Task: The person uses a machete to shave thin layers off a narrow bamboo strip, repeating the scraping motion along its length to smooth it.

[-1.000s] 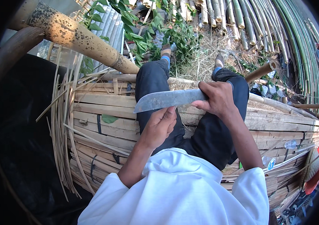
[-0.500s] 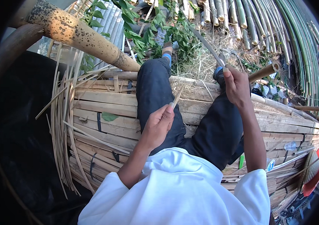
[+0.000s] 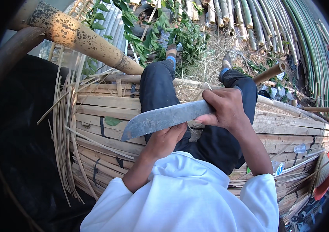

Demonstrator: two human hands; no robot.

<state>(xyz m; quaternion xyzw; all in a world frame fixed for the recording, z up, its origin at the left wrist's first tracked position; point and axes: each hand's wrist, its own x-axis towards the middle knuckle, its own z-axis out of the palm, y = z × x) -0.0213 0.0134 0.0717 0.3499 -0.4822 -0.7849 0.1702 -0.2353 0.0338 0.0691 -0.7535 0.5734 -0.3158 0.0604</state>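
My right hand (image 3: 226, 108) is wrapped round the handle of a machete (image 3: 164, 117), its thumb pressed near the base of the blade. The wide grey blade lies flat to my view, stretching leftward over my lap, its tip beyond my left hand. Just under the blade is my left hand (image 3: 163, 142), fingers closed, touching or very near the lower edge. The short pointed bamboo stick that this hand held a moment ago is hidden behind the blade.
I sit on a bamboo-slat platform (image 3: 108, 101). Thin bamboo strips (image 3: 62, 143) hang at the left, under a thick spotted bamboo pole (image 3: 79, 33). Ahead lie leafy branches (image 3: 189, 42) and stacked bamboo poles (image 3: 261, 23). A red-orange object (image 3: 328, 176) is at the right.
My right hand has come down and toward me, and the machete has turned from pointing away to lying across my left hand. The bamboo stick has gone out of sight behind it.
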